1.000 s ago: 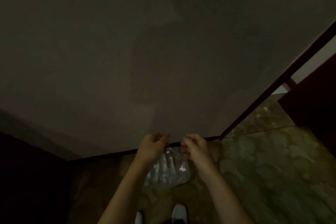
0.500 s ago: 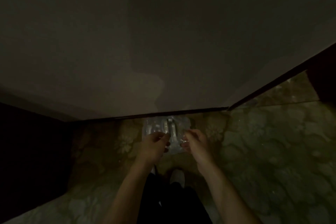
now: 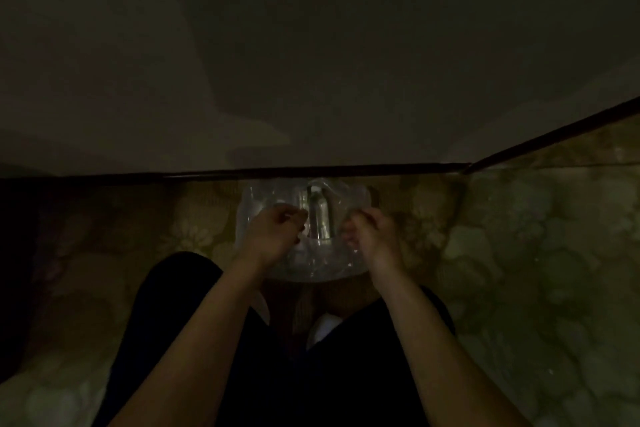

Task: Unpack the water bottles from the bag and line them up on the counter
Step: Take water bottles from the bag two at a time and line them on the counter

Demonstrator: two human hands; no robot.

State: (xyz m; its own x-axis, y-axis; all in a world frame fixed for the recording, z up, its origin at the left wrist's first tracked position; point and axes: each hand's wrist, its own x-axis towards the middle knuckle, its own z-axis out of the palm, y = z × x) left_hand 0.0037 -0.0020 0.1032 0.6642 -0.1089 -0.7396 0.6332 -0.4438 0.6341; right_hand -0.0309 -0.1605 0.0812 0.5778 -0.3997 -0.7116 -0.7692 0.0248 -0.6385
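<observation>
Clear plastic bag sits on the patterned floor by the far wall; the left hand and right hand pinch its mouth apart. A bottle shows inside. Unpacking seems barely begun; next, one hand must reach in.

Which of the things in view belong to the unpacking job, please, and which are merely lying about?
Part of the job:
- clear crinkled plastic bag
- clear plastic water bottle inside it
- left hand and right hand, each gripping the bag's top

Just there:
- patterned greenish floor
- dark baseboard strip
- white shoe
</observation>
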